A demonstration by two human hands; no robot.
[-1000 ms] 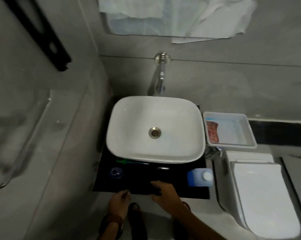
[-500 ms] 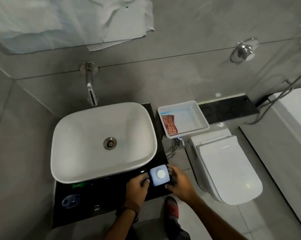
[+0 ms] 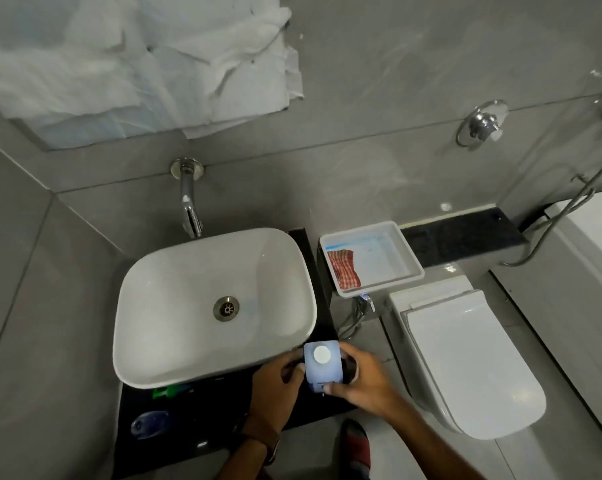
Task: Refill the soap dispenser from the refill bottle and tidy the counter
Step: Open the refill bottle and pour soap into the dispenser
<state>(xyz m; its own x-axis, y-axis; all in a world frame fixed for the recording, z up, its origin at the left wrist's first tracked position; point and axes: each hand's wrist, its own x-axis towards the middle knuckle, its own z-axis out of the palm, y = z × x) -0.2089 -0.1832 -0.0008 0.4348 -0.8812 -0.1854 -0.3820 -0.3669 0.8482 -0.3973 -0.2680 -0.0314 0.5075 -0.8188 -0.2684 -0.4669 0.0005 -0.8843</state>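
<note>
Both hands, the left hand [image 3: 275,389] and right hand [image 3: 358,382], clasp the white-capped refill bottle [image 3: 323,363] on the counter [image 3: 188,431] at the basin's [image 3: 174,327] four o'clock, probably fetching it; uncapping likely follows.

Blue refill bottle [image 3: 323,367] upright, white-capped, counter's right end.

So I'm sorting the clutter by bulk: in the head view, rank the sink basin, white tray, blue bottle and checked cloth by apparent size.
1. Sink basin, by far the largest.
2. White tray.
3. Blue bottle and checked cloth look alike; the bottle sits nearer the camera, so unranked.
</note>
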